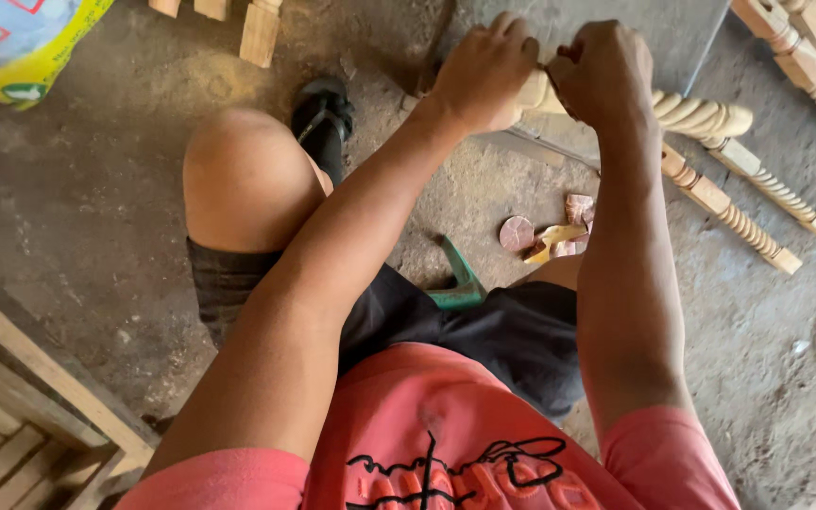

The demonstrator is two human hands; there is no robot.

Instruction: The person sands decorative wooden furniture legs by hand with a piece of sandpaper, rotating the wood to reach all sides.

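Left hand [484, 74] and right hand [604, 71] side by side, fingers gripping a turned wooden spindle [701, 115], over the dusty floor [96, 189]

spindle [701, 115] middle under hands, sack [21, 38] cropped

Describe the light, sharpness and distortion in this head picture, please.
Head view: soft, even daylight without glare; both hands on the turned wooden spindle look slightly blurred; the knee and forearms look oversized from wide-angle closeness; weak shadows on the dusty floor.
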